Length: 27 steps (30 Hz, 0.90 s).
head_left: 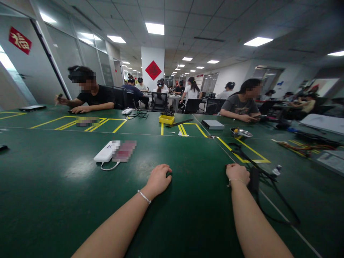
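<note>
My left hand point(159, 180) rests on the green table point(193, 215), wearing a light beaded bracelet. Its fingers are loosely bent, with a gap between thumb and forefinger, and nothing shows in it. Over to the right, my right hand point(238, 174) lies closed on the table, a thin bracelet at its wrist. A small dark bit shows at its fingertips, too little to name. Right beside that hand is a black power adapter point(254, 181) with a black cable point(282, 200). Left of my left hand lies a white power bank point(106, 152) with a short white cable point(110, 168), next to a blurred-out reddish item.
Yellow tape point(199, 129) marks the table. Farther off stand a yellow bin point(166, 119), a grey metal box point(213, 124) and a metal bowl point(242, 133). Coloured wires point(292, 147) lie at right. Two people sit across the table, more behind.
</note>
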Each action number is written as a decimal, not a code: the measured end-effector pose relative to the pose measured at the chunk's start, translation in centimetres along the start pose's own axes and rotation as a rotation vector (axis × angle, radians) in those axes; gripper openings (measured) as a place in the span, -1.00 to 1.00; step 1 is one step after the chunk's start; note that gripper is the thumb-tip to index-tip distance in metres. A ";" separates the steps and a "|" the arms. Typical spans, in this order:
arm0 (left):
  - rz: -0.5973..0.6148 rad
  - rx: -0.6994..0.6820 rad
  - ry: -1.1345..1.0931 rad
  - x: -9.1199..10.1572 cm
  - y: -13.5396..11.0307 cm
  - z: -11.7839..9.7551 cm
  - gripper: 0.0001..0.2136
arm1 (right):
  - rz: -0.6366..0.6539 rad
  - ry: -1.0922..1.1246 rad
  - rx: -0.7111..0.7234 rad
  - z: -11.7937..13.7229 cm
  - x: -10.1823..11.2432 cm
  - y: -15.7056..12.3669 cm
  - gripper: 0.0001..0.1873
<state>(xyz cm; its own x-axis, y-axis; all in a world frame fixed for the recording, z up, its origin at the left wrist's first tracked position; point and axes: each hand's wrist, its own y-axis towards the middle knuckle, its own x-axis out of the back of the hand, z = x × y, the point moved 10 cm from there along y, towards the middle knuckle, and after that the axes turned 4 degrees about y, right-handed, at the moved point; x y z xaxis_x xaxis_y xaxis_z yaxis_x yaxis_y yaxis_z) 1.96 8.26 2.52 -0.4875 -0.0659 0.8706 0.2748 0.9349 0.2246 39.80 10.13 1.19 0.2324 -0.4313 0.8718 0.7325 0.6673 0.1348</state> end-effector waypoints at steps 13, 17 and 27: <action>0.077 -0.148 0.147 -1.9 -0.5 -1.2 -0.55 | 0.265 0.084 1.008 17.1 -3.4 -15.4 -0.55; 0.106 -0.164 0.189 -2.6 -0.6 -1.2 -0.46 | 0.493 -0.024 1.130 17.7 -6.6 -20.2 -0.49; 0.130 -0.153 0.175 -2.3 -0.4 -1.1 -0.51 | 0.321 -0.042 0.973 16.3 -4.1 -14.4 -0.59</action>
<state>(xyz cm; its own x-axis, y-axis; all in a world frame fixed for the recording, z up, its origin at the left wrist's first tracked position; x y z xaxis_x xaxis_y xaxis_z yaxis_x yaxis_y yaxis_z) 3.91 7.63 0.88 -0.2926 -0.0201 0.9560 0.4546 0.8767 0.1575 17.91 12.20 3.31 0.2898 -0.1362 0.9474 -0.2016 0.9589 0.1995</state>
